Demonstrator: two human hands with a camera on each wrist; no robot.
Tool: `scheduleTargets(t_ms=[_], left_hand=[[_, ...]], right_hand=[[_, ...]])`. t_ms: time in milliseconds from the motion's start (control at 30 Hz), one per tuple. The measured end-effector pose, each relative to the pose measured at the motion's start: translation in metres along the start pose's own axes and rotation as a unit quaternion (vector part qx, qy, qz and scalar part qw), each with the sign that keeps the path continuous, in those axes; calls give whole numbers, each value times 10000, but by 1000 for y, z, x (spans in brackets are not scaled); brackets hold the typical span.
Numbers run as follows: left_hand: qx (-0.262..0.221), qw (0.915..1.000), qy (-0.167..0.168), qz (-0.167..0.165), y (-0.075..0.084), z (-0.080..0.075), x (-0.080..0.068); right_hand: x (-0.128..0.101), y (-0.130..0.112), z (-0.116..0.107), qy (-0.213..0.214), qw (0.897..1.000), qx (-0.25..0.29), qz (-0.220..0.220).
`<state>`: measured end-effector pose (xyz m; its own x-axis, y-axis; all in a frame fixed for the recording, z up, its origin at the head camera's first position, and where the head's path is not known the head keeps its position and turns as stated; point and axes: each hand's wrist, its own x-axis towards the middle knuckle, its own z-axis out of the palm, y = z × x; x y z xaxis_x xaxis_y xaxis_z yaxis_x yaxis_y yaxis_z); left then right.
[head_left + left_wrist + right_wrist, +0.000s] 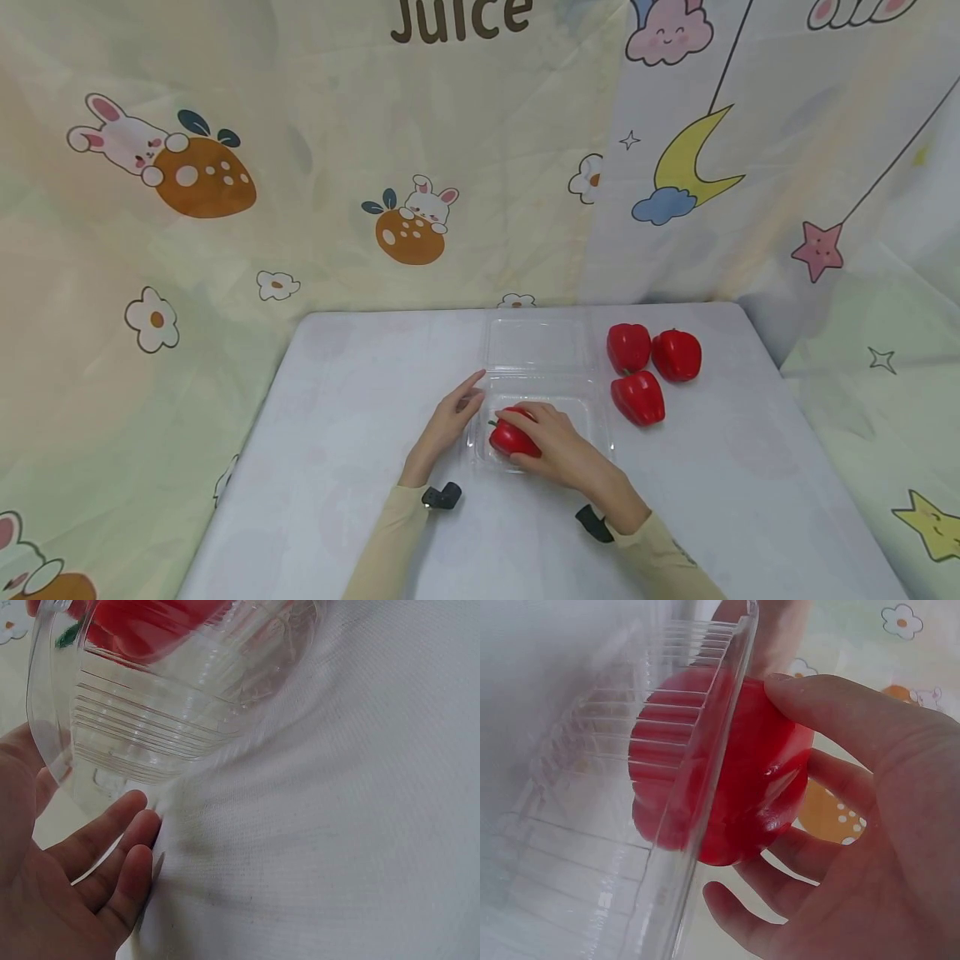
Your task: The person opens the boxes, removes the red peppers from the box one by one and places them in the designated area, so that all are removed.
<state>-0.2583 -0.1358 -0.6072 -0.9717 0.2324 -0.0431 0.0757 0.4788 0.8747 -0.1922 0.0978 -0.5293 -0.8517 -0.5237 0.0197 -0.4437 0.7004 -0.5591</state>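
Note:
A clear plastic clamshell box [587, 412] lies with its lid [537, 343] folded back away from the person. My right hand [558, 446] grips a red bell pepper [504, 438] over the left half of the box. In the right wrist view, thumb and fingers are around the pepper [765, 772], whose lower part shows through the clear wall. My left hand [447, 422] is at the box's left side, its fingers loosely extended beside the wall. The left wrist view shows these fingers [124, 885] near the ribbed wall, with nothing held in the palm.
Three more red bell peppers, one at the back left [628, 347], one at the right [677, 355] and one in front [638, 398], lie together right of the box. A white cloth covers the table [360, 375]. A printed curtain [322, 167] hangs behind it.

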Motion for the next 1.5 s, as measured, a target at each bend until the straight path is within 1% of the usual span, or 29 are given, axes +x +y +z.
scheduleTargets(t_ms=[300, 467, 667, 967, 1233, 1500], left_hand=[[12, 10000, 12, -70, -2, 1, 1], [16, 10000, 7, -39, -1, 0, 1], [11, 10000, -22, -66, -1, 0, 1], [-1, 10000, -37, -44, 0, -1, 1], [16, 10000, -19, -82, 0, -1, 3], [-31, 10000, -39, 32, 1, -2, 2]], right_hand=[[-5, 0, -7, 14, 9999, 11, 109], [-7, 1, -10, 26, 9999, -5, 165], [-9, 3, -12, 91, 9998, -73, 150], [-11, 4, -16, 240, 9992, -81, 324], [-13, 12, -19, 330, 9991, -195, 202], [-15, 14, -23, 297, 9991, -203, 209]])
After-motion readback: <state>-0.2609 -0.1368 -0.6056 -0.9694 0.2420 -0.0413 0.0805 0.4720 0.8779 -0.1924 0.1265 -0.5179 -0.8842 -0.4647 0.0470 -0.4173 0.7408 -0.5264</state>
